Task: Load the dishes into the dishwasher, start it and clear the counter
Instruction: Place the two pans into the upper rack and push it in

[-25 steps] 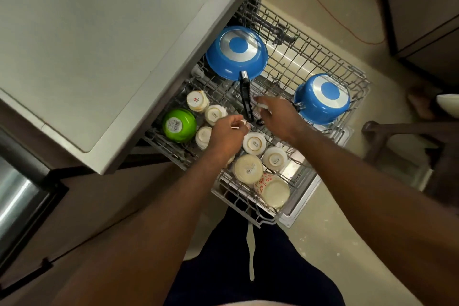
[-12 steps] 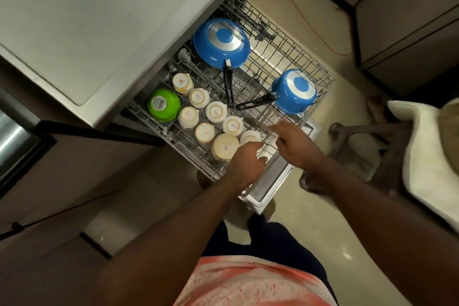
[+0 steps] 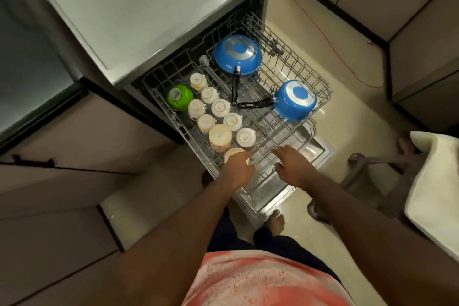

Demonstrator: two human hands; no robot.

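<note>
The dishwasher's wire rack [image 3: 321, 89] is pulled out over the open door [image 3: 282, 187]. It holds an upturned blue pan [image 3: 238, 54], an upturned blue pot [image 3: 295, 100], a green bowl [image 3: 180, 97] and several upside-down cream cups [image 3: 219, 108]. My left hand [image 3: 238, 169] is at the rack's front rim with fingers curled over the wire, partly covering the nearest cup [image 3: 233, 152]. My right hand [image 3: 293, 166] rests beside it on the front rim with fingers stretched out and holds nothing.
The grey counter [image 3: 149, 7] overhangs the back of the rack. To the right stands a stool [image 3: 360, 169] draped with a white towel [image 3: 433, 189]. An orange cable [image 3: 332, 42] runs across the floor. My bare foot [image 3: 276, 223] stands by the door's corner.
Both hands have left the cups and pan handle in the middle of the rack and come back to its front rim. My view has pulled back and risen.
</note>
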